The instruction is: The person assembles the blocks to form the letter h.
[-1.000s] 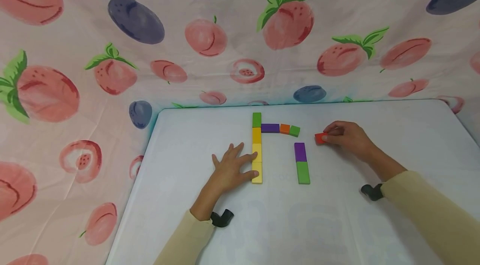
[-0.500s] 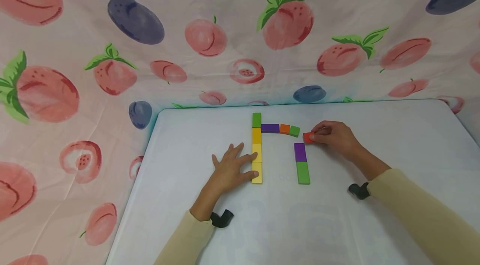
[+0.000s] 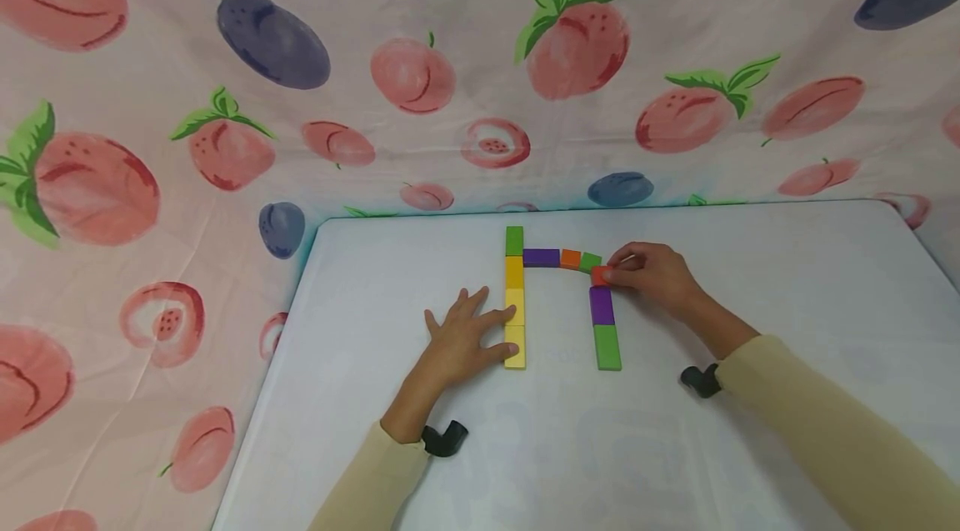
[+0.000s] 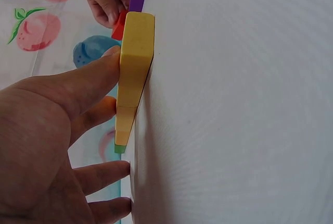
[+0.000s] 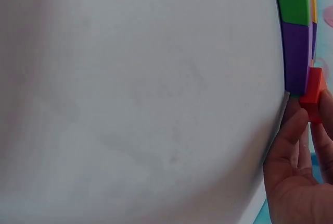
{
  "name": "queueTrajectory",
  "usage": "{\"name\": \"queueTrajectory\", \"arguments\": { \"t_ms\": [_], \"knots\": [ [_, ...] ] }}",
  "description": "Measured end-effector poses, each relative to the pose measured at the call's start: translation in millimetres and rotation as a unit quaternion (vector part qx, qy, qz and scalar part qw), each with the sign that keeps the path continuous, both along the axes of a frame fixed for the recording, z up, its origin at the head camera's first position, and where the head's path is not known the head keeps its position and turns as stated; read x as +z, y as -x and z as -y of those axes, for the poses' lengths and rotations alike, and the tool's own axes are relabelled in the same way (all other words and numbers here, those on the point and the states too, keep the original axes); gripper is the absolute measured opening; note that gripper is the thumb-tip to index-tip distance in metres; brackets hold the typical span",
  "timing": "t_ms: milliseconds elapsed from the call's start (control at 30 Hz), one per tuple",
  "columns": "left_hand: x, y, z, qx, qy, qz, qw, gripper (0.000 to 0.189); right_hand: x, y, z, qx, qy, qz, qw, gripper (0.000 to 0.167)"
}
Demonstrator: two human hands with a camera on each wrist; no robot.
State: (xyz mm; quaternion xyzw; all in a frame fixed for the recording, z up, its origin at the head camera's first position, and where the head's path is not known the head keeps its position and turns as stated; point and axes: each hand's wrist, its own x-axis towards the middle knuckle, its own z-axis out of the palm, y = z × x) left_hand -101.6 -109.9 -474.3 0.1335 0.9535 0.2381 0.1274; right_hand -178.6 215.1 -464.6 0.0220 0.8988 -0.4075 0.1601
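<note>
My right hand (image 3: 657, 279) pinches a small red block (image 3: 600, 275) between thumb and fingers. The block is right at the far end of a purple block (image 3: 602, 306), beneath a small tilted green block (image 3: 590, 262). A longer green block (image 3: 607, 348) continues that right-hand column toward me. My left hand (image 3: 463, 338) lies spread on the table, thumb and index fingertip resting on the yellow blocks (image 3: 514, 348) of the left column. In the left wrist view its thumb touches the side of the nearest yellow block (image 4: 136, 57). The right wrist view shows the red block (image 5: 313, 94) beside the purple one.
A green block (image 3: 514, 241) tops the left column. From there a purple block (image 3: 542, 257) and an orange block (image 3: 571, 258) run rightward to the tilted green one. Behind the white table (image 3: 375, 264) hangs a fruit-print cloth (image 3: 450, 14).
My right hand has carried the red block leftward, from the right of the row to the end of the purple block. The left hand has stayed in place.
</note>
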Motion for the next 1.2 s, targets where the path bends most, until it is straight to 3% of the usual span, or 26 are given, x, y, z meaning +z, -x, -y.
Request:
{"name": "queueTrajectory", "arguments": {
  "t_ms": [1200],
  "knots": [
    [-0.4, 0.3, -0.4, 0.0, 0.005, 0.001, 1.0, 0.057, 1.0, 4.8, 6.7, 0.013, -0.034, 0.024, 0.999, 0.033]
  ]
}}
